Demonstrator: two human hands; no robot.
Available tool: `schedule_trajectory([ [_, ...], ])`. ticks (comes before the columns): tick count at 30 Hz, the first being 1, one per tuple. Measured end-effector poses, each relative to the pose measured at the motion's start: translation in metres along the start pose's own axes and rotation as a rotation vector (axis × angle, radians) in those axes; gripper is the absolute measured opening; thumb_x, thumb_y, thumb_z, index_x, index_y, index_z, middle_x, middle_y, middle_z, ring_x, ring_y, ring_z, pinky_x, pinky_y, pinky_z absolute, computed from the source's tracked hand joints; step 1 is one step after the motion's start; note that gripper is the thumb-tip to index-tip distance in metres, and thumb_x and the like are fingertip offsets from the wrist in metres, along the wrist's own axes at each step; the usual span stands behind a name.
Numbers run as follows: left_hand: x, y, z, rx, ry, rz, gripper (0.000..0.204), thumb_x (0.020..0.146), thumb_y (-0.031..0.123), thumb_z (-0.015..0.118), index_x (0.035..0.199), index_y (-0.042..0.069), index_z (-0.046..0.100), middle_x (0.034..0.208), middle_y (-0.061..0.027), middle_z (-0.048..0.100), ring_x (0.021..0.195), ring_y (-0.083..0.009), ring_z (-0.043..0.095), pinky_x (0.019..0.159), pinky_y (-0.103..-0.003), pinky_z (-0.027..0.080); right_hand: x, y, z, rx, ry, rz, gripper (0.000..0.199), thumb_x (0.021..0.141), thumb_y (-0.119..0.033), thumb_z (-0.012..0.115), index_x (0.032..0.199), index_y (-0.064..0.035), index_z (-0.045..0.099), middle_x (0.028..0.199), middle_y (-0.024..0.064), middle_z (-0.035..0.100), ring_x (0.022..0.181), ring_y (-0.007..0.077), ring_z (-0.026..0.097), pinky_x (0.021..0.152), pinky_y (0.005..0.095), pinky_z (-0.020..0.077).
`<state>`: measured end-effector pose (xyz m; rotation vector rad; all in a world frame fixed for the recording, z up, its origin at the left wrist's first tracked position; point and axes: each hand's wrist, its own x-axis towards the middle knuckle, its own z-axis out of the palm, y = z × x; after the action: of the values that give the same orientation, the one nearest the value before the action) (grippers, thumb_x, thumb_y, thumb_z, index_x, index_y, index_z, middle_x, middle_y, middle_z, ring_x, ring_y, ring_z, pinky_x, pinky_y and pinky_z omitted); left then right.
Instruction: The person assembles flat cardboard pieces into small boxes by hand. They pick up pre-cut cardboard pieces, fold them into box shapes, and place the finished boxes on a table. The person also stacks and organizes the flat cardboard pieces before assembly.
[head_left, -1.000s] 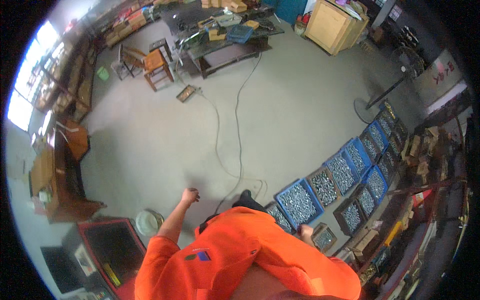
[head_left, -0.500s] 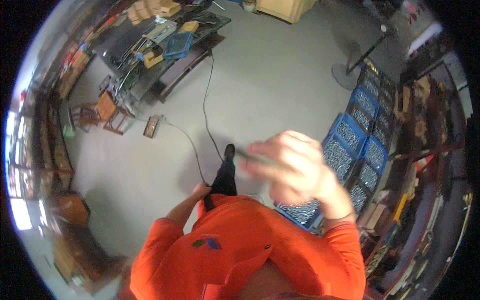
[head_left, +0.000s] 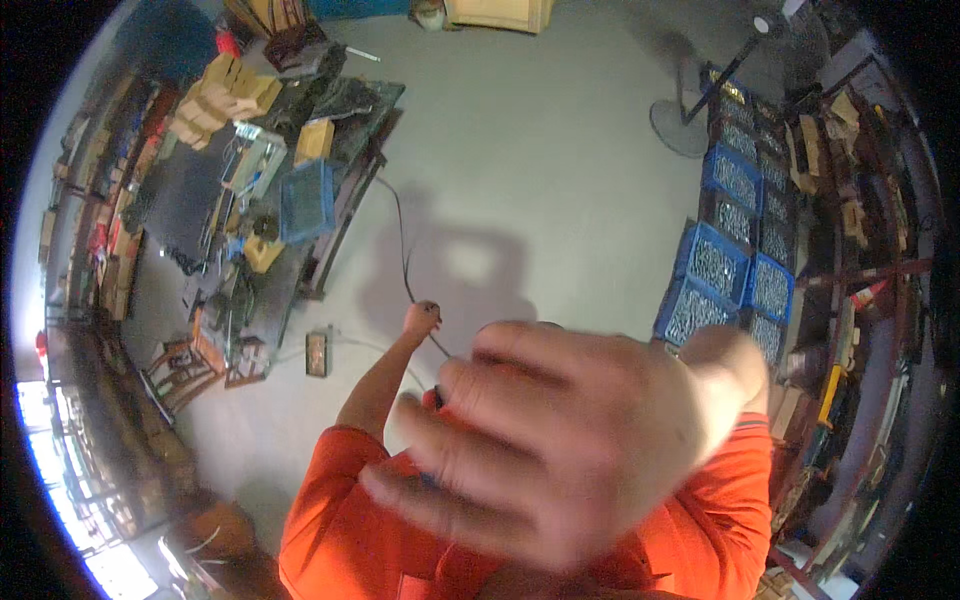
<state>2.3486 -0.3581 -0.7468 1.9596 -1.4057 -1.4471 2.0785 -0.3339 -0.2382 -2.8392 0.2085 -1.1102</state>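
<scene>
My right hand (head_left: 590,430) is raised close to the camera and fills the lower middle of the head view. Its fingers point left, stretched out with gaps between them, slightly blurred. The side turned away is hidden. My left hand (head_left: 424,318) is lower and farther off, at the end of an outstretched forearm. Its fingers look curled, with a small dark spot among them too small to make out. A dark cable (head_left: 405,255) runs across the floor behind it. My orange shirt (head_left: 340,510) shows below both arms.
At the left stands a cluttered workbench (head_left: 345,215) with a blue tray (head_left: 307,200) and cardboard boxes (head_left: 222,98). Blue crates (head_left: 715,262) of small metal parts line the right, beside a stand fan (head_left: 680,128) and shelves (head_left: 880,260). A wooden chair (head_left: 205,350) is left.
My right hand has come closer to the camera and its fingers have spread; the thin dark thing by its fingertips no longer shows. My left hand has reached forward. The view has shifted.
</scene>
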Motion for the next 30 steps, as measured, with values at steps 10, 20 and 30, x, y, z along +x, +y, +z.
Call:
schedule_trajectory([
  [10, 0.165, 0.045, -0.006, 0.051, -0.157, -0.166, 0.028, 0.076, 0.022, 0.055, 0.089, -0.001, 0.065, 0.072, -0.0131, 0.065, 0.060, -0.0194, 0.063, 0.054, -0.032, 0.053, -0.317, 0.293, 0.119, 0.502, -0.085, 1.330, 0.049, 0.058, -0.006, 0.062, 0.107, -0.0052, 0.063, 0.086, 0.0145, 0.065, 0.075, 0.0233, 0.063, 0.069, 0.0305, 0.0500],
  [20, 0.295, 0.209, -0.031, 0.089, -0.029, -0.203, 0.034, 0.071, 0.029, 0.059, 0.093, 0.004, 0.068, 0.084, -0.0176, 0.066, 0.074, -0.0276, 0.065, 0.072, -0.038, 0.052, -0.361, 0.577, 0.150, 0.567, -0.270, 1.372, 0.034, 0.065, -0.002, 0.059, 0.098, -0.0024, 0.066, 0.075, 0.0099, 0.066, 0.068, 0.0168, 0.063, 0.063, 0.0280, 0.0512],
  [30, 0.585, 0.302, -0.098, 0.237, -0.110, -0.056, 0.033, 0.073, 0.026, 0.053, 0.096, 0.005, 0.064, 0.093, -0.0188, 0.064, 0.089, -0.0351, 0.060, 0.080, -0.044, 0.048, -0.428, 0.786, 0.197, 0.661, -0.299, 1.812, 0.024, 0.085, -0.017, 0.050, 0.097, -0.0025, 0.065, 0.076, 0.0068, 0.065, 0.063, 0.0178, 0.064, 0.052, 0.0284, 0.0491],
])
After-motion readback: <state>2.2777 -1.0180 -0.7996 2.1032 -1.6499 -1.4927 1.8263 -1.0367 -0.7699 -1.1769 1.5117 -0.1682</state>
